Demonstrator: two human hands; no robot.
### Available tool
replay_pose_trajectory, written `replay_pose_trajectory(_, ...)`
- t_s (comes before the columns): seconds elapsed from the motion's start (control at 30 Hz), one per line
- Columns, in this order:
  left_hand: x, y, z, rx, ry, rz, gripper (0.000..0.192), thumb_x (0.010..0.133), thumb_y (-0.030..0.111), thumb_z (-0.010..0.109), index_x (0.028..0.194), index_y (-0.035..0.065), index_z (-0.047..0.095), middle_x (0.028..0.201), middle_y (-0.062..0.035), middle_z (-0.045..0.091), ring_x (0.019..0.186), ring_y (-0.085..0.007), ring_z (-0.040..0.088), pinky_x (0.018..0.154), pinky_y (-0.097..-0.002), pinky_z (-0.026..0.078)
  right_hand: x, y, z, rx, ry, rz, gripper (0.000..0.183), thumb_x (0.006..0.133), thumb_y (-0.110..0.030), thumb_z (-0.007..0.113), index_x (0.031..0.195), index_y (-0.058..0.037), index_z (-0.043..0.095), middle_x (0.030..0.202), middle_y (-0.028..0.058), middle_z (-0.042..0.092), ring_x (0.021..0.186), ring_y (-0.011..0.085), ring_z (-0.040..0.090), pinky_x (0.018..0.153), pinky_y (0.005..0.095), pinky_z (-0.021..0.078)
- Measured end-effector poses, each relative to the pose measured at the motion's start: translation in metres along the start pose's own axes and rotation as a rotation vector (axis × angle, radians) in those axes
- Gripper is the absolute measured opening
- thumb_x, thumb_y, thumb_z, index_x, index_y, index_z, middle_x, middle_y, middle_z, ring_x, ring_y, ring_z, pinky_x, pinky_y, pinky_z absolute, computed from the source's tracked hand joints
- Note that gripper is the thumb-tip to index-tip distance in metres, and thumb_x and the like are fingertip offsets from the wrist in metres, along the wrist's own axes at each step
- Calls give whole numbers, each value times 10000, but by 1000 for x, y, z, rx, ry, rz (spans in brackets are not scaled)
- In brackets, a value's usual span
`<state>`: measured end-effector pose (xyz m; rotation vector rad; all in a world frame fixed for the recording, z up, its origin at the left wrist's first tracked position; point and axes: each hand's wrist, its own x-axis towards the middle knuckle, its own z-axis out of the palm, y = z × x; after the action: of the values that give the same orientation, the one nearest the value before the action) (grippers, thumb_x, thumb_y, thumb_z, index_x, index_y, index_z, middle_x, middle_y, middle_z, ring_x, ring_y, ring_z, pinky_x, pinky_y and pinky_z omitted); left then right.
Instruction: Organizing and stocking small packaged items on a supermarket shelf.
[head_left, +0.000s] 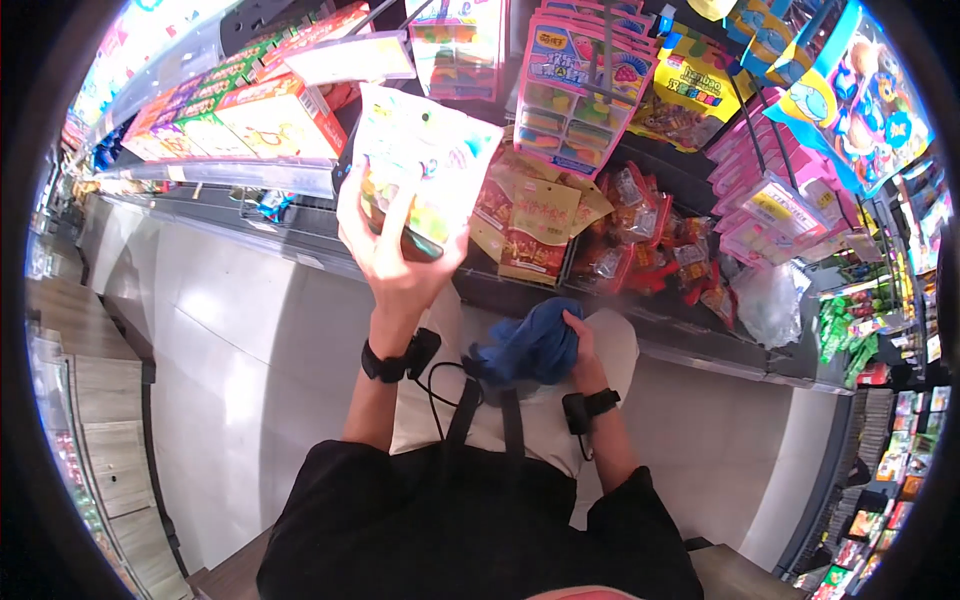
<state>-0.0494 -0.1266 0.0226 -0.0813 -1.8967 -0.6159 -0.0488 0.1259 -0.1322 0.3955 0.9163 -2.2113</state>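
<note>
My left hand (405, 255) grips the lower part of a white candy bag (431, 161) with a hang hole near its top. Strong light washes out most of the bag's print, and yellow and green sweets show faintly near its bottom. Over my lap, a crumpled blue cloth (536, 341) is bunched in my right hand (585, 345). The cloth hides part of that hand's fingers. Both wrists wear black straps with small modules.
Pink candy packs (562, 97) hang on hooks ahead. Gold and red bags (540, 225) and red-wrapped snacks (630, 225) lie on the low shelf (675, 315). Orange boxes (262, 124) line the left shelf. Wire hooks and price-tag holders (780, 206) jut out at right.
</note>
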Motion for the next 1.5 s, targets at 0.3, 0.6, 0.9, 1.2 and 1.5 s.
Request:
replay_pose_trajectory(0.3, 43, -3, -11, 341, -124, 66, 692, 608, 273, 736, 1243, 142, 494, 1351, -194, 332, 1187, -423, 322, 948, -533, 289, 27, -2, -9, 169, -14, 45, 355, 861, -302, 503, 1002, 8, 604, 976, 119, 643, 896, 266, 614, 880, 385, 458)
replay_pose_trajectory(0.6, 37, 2, -13, 441, -92, 153, 731, 638, 225, 719, 1295, 87, 430, 1385, -217, 280, 1247, -398, 279, 1021, -506, 208, 15, -12, -1, 229, -94, -63, 342, 860, -303, 499, 953, -1, 631, 927, 115, 659, 861, 268, 625, 860, 376, 470)
replay_pose_trajectory(0.9, 56, 5, -11, 469, -126, 45, 672, 723, 316, 691, 1315, 158, 415, 1409, -166, 257, 1246, -395, 275, 1022, -513, 208, 20, -10, -10, 236, -116, -66, 316, 865, -270, 497, 965, 0, 628, 942, 119, 656, 868, 259, 626, 854, 352, 477)
replay_pose_trajectory(1.2, 58, -1, -17, 441, -140, 71, 663, 724, 297, 686, 1316, 168, 416, 1401, -139, 295, 1240, -373, 290, 1025, -477, 223, 5, -19, 4, 160, -21, -79, 335, 850, -256, 544, 1026, 26, 587, 985, 112, 633, 908, 237, 601, 879, 326, 453)
replay_pose_trajectory(1.5, 59, -3, -22, 409, -192, 53, 641, 724, 267, 683, 1303, 163, 430, 1404, -144, 287, 1238, -367, 293, 1019, -479, 227, 4, -16, 8, 118, 31, -103, 344, 870, -271, 489, 981, 29, 616, 950, 139, 652, 873, 261, 627, 864, 355, 473)
